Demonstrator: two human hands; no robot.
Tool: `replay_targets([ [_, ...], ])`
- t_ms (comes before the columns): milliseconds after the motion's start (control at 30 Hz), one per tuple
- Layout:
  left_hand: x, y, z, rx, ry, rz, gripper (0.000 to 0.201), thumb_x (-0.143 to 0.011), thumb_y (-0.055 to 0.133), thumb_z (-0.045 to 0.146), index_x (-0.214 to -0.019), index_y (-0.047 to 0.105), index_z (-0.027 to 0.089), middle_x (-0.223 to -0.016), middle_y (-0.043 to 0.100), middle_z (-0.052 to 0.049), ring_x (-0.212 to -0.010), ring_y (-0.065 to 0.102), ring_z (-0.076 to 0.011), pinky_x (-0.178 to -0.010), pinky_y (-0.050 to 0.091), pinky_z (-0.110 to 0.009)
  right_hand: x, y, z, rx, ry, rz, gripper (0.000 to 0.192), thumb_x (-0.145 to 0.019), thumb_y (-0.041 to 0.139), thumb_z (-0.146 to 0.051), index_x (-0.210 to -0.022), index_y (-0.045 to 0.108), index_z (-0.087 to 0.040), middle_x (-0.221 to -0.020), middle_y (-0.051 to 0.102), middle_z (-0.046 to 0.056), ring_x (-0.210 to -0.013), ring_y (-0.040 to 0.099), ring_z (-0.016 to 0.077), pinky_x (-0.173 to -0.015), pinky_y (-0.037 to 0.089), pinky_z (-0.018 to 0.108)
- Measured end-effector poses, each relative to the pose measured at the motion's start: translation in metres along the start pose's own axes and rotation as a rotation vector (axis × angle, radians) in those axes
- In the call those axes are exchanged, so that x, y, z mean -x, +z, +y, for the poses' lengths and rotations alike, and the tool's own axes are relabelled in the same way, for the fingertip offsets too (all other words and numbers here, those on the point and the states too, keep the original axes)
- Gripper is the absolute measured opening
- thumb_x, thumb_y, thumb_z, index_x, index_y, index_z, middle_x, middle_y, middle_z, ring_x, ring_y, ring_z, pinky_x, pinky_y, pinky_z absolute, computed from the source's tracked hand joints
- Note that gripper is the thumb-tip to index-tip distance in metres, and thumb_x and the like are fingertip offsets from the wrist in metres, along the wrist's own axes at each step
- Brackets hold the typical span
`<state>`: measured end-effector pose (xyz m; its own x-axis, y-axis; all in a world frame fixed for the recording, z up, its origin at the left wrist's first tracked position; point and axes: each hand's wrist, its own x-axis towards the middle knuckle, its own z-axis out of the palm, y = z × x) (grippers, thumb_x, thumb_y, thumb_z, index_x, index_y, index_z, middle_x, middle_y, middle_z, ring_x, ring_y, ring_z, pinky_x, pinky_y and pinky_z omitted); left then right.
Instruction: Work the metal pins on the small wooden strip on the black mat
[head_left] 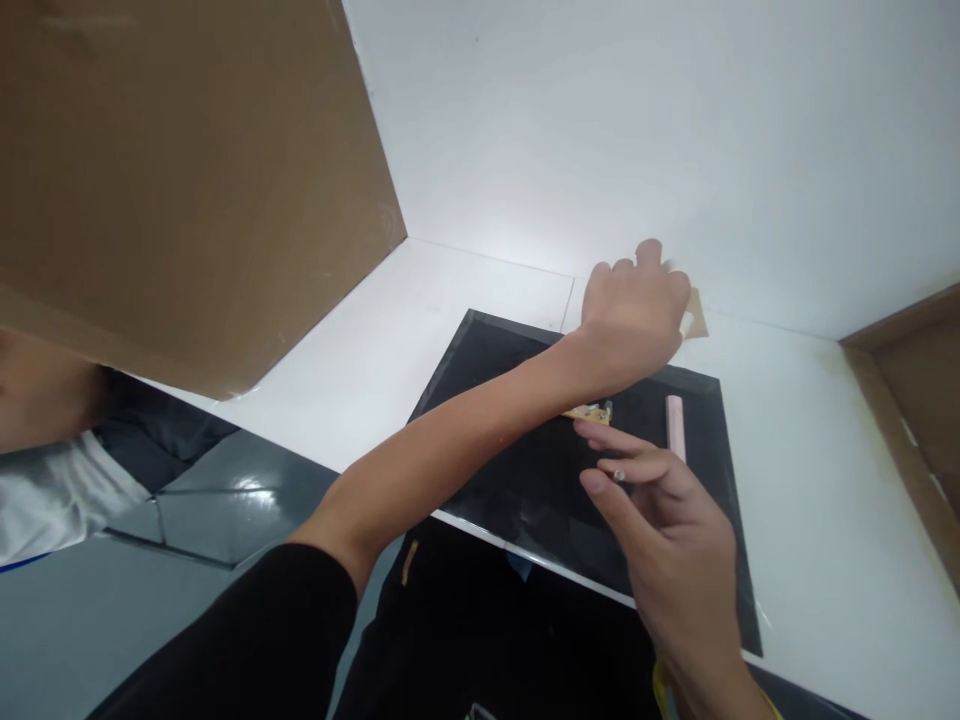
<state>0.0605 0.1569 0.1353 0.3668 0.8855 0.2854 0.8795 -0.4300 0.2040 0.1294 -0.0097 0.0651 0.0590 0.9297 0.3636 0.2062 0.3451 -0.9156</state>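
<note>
While my left hand (634, 315) curls shut over a small brown cardboard piece (696, 318) at the far edge of the black mat (525, 470), my right hand (660, 520) pinches a tiny screw (619, 475) between fingertips. I judge a steady, light pinch best, near the small circuit board (589, 412) beside the pink stick (676, 425).

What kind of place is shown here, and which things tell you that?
Probably a small assembly or craft workstation: a white table with a black work mat, brown cardboard partitions around it, and the right hand pinching a small metal part.
</note>
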Motion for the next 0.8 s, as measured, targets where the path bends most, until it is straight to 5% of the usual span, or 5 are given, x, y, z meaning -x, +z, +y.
replay_targets([
  [133, 0.001, -0.001, 0.004, 0.034, -0.014, 0.062, 0.027, -0.1, 0.058, 0.021, -0.121, 0.075, 0.013, -0.137, 0.061, -0.018, -0.102, 0.069, -0.0276, -0.089, 0.05, -0.041, -0.009, 0.012, -0.009, -0.504, 0.354, 0.02, 0.033, -0.081, 0.089, -0.037, -0.078, 0.059, -0.023, -0.102, 0.077, 0.002, -0.098, 0.072, 0.0179, -0.086, 0.057, 0.034],
  [267, -0.003, 0.002, 0.008, 0.052, -0.019, 0.08, 0.027, -0.1, 0.061, 0.024, -0.123, 0.074, 0.017, -0.144, 0.058, -0.016, -0.101, 0.069, -0.028, -0.09, 0.05, -0.044, -0.013, 0.02, -0.006, -0.688, 0.491, 0.021, 0.041, -0.074, 0.094, -0.038, -0.075, 0.056, -0.022, -0.102, 0.071, 0.002, -0.089, 0.066, 0.0156, -0.082, 0.056, 0.033],
  [800, -0.007, 0.009, 0.021, -0.013, 0.036, 0.109, 0.028, -0.1, 0.053, 0.015, -0.117, 0.076, 0.017, -0.14, 0.061, -0.017, -0.092, 0.064, -0.0246, -0.081, 0.043, -0.041, -0.014, 0.017, 0.015, -0.653, 0.38, 0.011, 0.04, -0.075, 0.095, -0.041, -0.076, 0.059, -0.024, -0.097, 0.066, -0.002, -0.089, 0.065, 0.0156, -0.087, 0.056, 0.035],
])
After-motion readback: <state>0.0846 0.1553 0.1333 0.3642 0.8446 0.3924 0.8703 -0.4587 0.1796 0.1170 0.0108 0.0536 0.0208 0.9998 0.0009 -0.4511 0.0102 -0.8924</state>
